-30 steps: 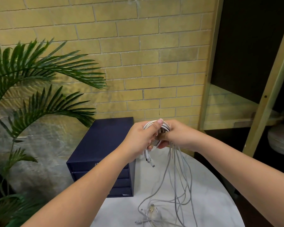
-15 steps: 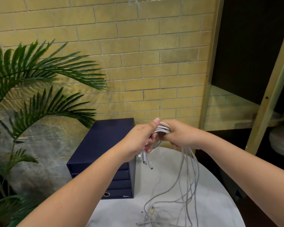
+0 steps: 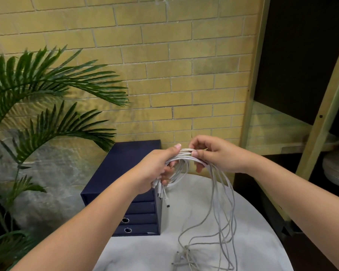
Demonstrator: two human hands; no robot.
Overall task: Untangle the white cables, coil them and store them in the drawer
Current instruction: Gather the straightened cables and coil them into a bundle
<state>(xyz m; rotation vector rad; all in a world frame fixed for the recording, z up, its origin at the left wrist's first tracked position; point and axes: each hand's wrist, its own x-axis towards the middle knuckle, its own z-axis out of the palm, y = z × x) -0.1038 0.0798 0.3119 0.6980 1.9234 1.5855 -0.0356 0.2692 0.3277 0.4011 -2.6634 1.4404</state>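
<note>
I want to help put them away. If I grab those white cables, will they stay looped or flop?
Probably floppy: the white cables sag in loose loops down to the table. They would likely uncoil if released; the left hand and right hand both grip them.

The navy drawer unit [image 3: 123, 173] stands at the counter's [image 3: 250, 235] back left. The left hand [image 3: 151, 173] hangs before its top drawers, while the two lowest fronts are unblocked. To its left crowd palm fronds [image 3: 47, 85]. The white cables [image 3: 185, 155] drape onto mid-counter. Bare counter lies right of them, bounded by a shelf frame [image 3: 319, 135], with a brick wall [image 3: 164, 55] behind.
</note>
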